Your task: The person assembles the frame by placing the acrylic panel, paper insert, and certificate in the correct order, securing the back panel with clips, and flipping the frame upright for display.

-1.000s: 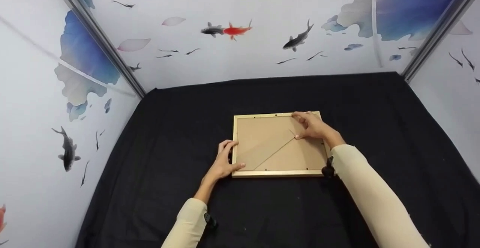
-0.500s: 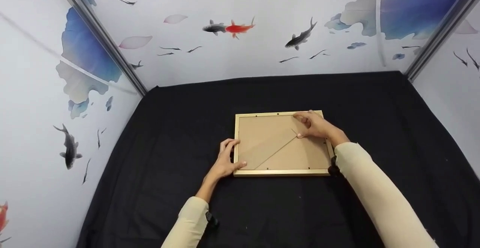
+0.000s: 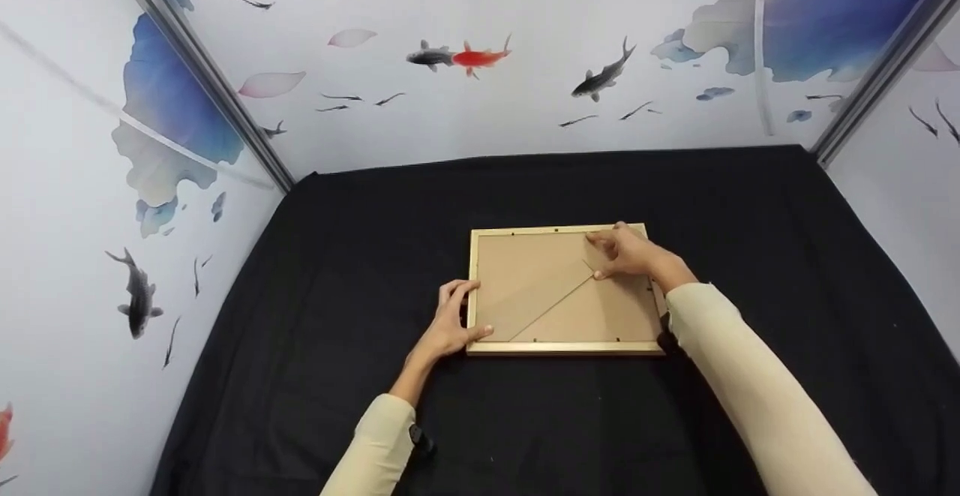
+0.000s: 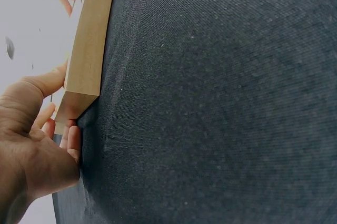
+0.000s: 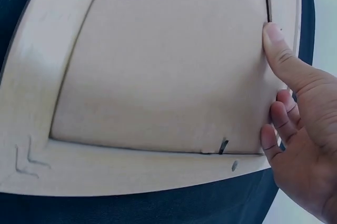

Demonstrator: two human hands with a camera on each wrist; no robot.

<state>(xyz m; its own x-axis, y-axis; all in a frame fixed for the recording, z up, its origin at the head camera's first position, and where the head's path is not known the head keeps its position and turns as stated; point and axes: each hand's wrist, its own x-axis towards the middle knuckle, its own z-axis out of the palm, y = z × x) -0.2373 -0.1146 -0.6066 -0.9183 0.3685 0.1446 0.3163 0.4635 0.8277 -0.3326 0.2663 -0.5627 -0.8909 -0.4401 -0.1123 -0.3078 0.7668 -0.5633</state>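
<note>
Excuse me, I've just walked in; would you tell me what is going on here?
Someone is handling a rectangular frame that lies on a black cloth, its brown board facing up. The left hand grips the frame's left side near the front corner. The right hand reaches over the far right part, its thumb at the upper end of a thin diagonal line across the board.

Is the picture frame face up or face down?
Face down: the frame shows its brown backing board and dark tabs on top.
</note>
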